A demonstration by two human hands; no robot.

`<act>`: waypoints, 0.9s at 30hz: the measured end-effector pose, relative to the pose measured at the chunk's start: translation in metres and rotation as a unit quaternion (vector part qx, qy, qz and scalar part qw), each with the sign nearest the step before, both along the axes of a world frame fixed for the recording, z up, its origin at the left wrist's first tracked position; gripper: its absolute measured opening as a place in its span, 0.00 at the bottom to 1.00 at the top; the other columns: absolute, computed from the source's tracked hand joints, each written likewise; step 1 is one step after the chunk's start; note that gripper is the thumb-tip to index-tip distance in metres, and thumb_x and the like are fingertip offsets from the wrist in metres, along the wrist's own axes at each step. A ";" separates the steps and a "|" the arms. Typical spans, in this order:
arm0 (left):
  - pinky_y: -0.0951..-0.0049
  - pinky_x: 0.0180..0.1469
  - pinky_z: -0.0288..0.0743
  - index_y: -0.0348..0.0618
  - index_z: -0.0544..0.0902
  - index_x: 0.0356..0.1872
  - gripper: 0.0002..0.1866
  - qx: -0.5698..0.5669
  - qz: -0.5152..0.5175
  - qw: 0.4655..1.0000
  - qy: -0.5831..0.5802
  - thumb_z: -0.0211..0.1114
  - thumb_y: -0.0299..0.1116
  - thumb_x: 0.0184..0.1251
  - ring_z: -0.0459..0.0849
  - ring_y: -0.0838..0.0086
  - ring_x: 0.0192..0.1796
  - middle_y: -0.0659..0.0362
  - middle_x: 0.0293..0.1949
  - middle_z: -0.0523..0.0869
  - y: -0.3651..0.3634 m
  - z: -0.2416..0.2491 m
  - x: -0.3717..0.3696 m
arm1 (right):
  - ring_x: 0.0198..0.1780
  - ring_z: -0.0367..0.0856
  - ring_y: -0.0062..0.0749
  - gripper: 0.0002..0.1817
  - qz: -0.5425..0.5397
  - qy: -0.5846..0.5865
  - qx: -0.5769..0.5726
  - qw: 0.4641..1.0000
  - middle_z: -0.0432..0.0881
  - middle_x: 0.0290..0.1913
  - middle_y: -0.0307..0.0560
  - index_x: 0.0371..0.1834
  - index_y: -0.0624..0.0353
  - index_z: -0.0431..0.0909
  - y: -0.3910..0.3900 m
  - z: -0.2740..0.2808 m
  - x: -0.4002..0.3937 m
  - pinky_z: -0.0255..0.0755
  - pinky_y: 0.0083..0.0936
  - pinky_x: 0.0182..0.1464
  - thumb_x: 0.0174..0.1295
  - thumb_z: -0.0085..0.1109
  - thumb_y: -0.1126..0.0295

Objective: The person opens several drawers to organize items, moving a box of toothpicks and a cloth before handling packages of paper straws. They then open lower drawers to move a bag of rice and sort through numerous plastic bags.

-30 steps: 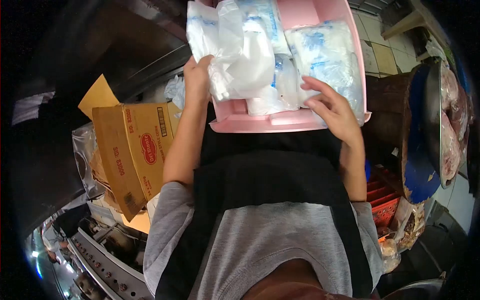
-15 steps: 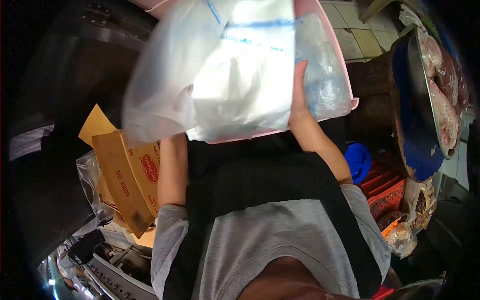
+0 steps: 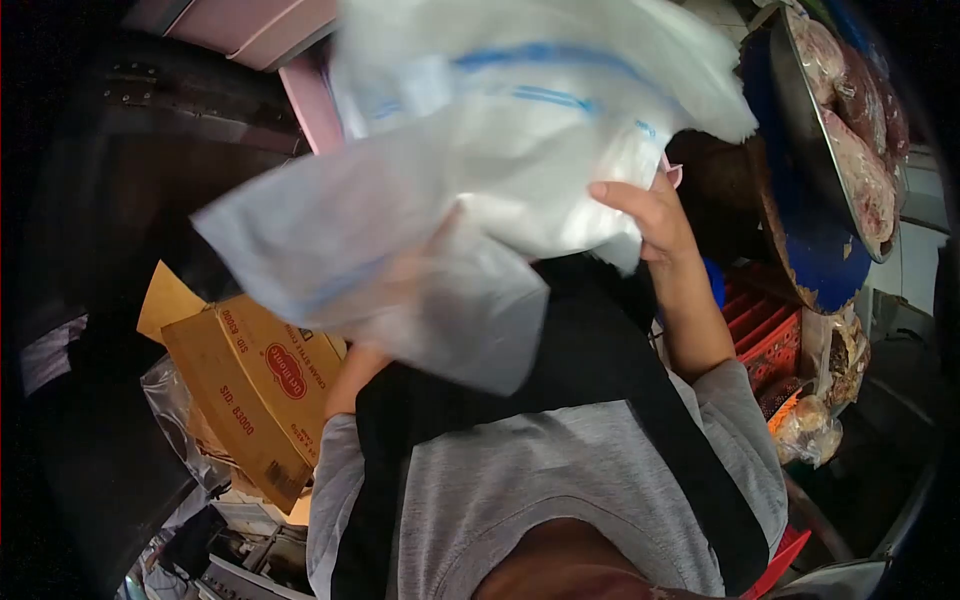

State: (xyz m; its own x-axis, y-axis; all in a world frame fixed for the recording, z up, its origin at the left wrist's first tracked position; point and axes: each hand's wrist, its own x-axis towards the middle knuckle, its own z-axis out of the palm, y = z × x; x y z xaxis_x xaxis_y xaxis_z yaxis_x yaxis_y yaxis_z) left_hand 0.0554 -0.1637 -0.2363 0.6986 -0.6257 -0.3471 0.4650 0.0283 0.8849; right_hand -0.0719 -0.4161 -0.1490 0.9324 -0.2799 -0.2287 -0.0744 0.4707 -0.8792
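Observation:
A stack of white plastic bags (image 3: 560,150) with blue print is spread in front of me, blurred at its edges. My right hand (image 3: 650,215) grips its near right edge, thumb on top and fingers folded underneath. On the left, a translucent plastic bag (image 3: 330,220) hangs apart from the stack and drapes over my left hand (image 3: 408,275). That hand shows only as a smear through the film, so its fingers cannot be made out. Behind the bags is a pink bin (image 3: 310,105), mostly covered.
An open cardboard box (image 3: 240,390) stands at left beside clear plastic. To the right, a metal tray (image 3: 835,140) of wrapped meat rests above a blue drum (image 3: 835,270). A red crate (image 3: 765,330) is below. Another pink container (image 3: 270,30) is at upper left.
The bags have swung toward me and to the right, fanning out. A translucent bag now hangs separately over my left hand. My right hand has moved right and its thumb now lies across the bags.

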 end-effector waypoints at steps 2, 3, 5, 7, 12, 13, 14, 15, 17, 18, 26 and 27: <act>0.75 0.42 0.76 0.34 0.78 0.45 0.11 -0.035 -0.034 0.998 0.042 0.58 0.26 0.64 0.81 0.72 0.41 0.60 0.40 0.82 -0.040 -0.025 0.002 | 0.50 0.79 0.36 0.29 -0.058 0.047 -0.011 0.997 0.78 0.50 0.51 0.60 0.67 0.67 -0.015 -0.020 -0.024 0.74 0.29 0.53 0.51 0.58 0.80; 0.75 0.42 0.76 0.35 0.79 0.45 0.10 -0.049 -0.048 0.996 0.065 0.58 0.26 0.64 0.81 0.72 0.41 0.60 0.40 0.82 -0.026 -0.028 -0.010 | 0.51 0.79 0.36 0.30 -0.064 0.064 -0.015 0.996 0.78 0.51 0.51 0.60 0.68 0.66 -0.020 -0.020 -0.034 0.74 0.30 0.52 0.50 0.58 0.80; 0.75 0.42 0.76 0.35 0.79 0.44 0.10 -0.076 -0.073 0.989 0.106 0.57 0.26 0.64 0.81 0.72 0.40 0.60 0.39 0.82 -0.057 -0.049 -0.015 | 0.51 0.79 0.35 0.31 -0.069 0.083 -0.019 0.994 0.77 0.51 0.51 0.61 0.68 0.66 -0.028 -0.021 -0.050 0.75 0.30 0.52 0.50 0.58 0.80; 0.75 0.42 0.76 0.35 0.79 0.44 0.09 -0.090 -0.090 0.984 0.125 0.57 0.26 0.65 0.81 0.72 0.40 0.60 0.39 0.82 -0.064 -0.034 -0.024 | 0.51 0.79 0.36 0.31 -0.072 0.121 -0.016 0.990 0.77 0.52 0.52 0.61 0.69 0.65 -0.034 -0.022 -0.061 0.75 0.31 0.52 0.49 0.58 0.80; 0.77 0.40 0.76 0.38 0.76 0.48 0.12 0.053 -0.236 0.953 -0.182 0.53 0.34 0.71 0.78 0.76 0.42 0.61 0.42 0.80 -0.077 -0.125 -0.024 | 0.50 0.80 0.39 0.30 -0.112 0.119 -0.024 0.986 0.77 0.52 0.54 0.60 0.69 0.66 -0.042 -0.017 -0.077 0.75 0.32 0.53 0.48 0.56 0.81; 0.77 0.40 0.76 0.38 0.76 0.48 0.12 0.053 -0.237 0.953 -0.182 0.53 0.34 0.71 0.78 0.76 0.42 0.61 0.42 0.80 -0.079 -0.122 -0.028 | 0.50 0.80 0.39 0.31 -0.124 0.135 -0.019 0.983 0.78 0.52 0.54 0.60 0.69 0.66 -0.047 -0.030 -0.077 0.76 0.33 0.53 0.48 0.56 0.81; 0.69 0.43 0.74 0.38 0.77 0.49 0.14 0.085 -0.198 0.917 -0.336 0.54 0.36 0.69 0.78 0.71 0.44 0.58 0.45 0.79 -0.087 -0.119 -0.035 | 0.49 0.80 0.39 0.31 -0.135 0.150 -0.015 0.979 0.78 0.52 0.55 0.61 0.68 0.66 -0.049 -0.042 -0.077 0.76 0.33 0.53 0.48 0.56 0.81; 0.62 0.46 0.72 0.38 0.77 0.50 0.16 0.114 -0.152 0.856 -0.481 0.55 0.37 0.67 0.78 0.66 0.46 0.55 0.47 0.78 -0.097 -0.110 -0.044 | 0.49 0.80 0.40 0.31 -0.150 0.155 -0.015 0.976 0.78 0.52 0.55 0.61 0.67 0.66 -0.049 -0.053 -0.077 0.76 0.33 0.52 0.48 0.56 0.81; 0.48 0.52 0.68 0.39 0.79 0.51 0.20 0.170 -0.053 0.668 -0.722 0.57 0.40 0.62 0.77 0.57 0.50 0.49 0.52 0.76 -0.111 -0.089 -0.063 | 0.50 0.80 0.40 0.32 -0.152 0.170 -0.006 0.974 0.77 0.52 0.54 0.62 0.66 0.65 -0.043 -0.052 -0.074 0.75 0.32 0.54 0.48 0.54 0.81; 0.48 0.52 0.68 0.39 0.79 0.51 0.20 0.173 -0.054 0.670 -0.719 0.57 0.40 0.62 0.77 0.57 0.50 0.49 0.52 0.76 -0.119 -0.051 -0.065 | 0.50 0.79 0.39 0.32 -0.156 0.185 0.003 0.970 0.77 0.52 0.53 0.63 0.66 0.65 -0.040 -0.052 -0.075 0.74 0.32 0.55 0.48 0.53 0.81; 0.42 0.68 0.51 0.39 0.78 0.54 0.24 0.150 -0.276 0.629 -0.711 0.57 0.29 0.52 0.61 0.55 0.70 0.51 0.62 0.72 -0.159 0.023 -0.078 | 0.55 0.76 0.37 0.31 -0.184 0.086 0.230 0.952 0.75 0.54 0.52 0.65 0.63 0.62 -0.031 -0.059 -0.074 0.70 0.34 0.59 0.63 0.60 0.61; 0.46 0.68 0.55 0.40 0.81 0.49 0.21 0.092 -0.334 0.637 -0.689 0.57 0.25 0.51 0.65 0.56 0.68 0.51 0.58 0.76 -0.159 0.022 -0.076 | 0.55 0.75 0.35 0.31 -0.173 0.121 0.067 0.975 0.75 0.55 0.51 0.66 0.62 0.61 -0.027 -0.061 -0.068 0.69 0.33 0.59 0.62 0.61 0.64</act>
State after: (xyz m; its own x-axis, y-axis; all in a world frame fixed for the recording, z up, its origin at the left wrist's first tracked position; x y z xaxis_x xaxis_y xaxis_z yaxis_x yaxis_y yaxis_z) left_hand -0.0206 -0.3223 -0.2144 0.0187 -0.9803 0.1966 -0.9023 0.0682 0.4257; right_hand -0.1401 -0.4428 -0.2096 0.7009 -0.5209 -0.4872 -0.0882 0.6145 -0.7840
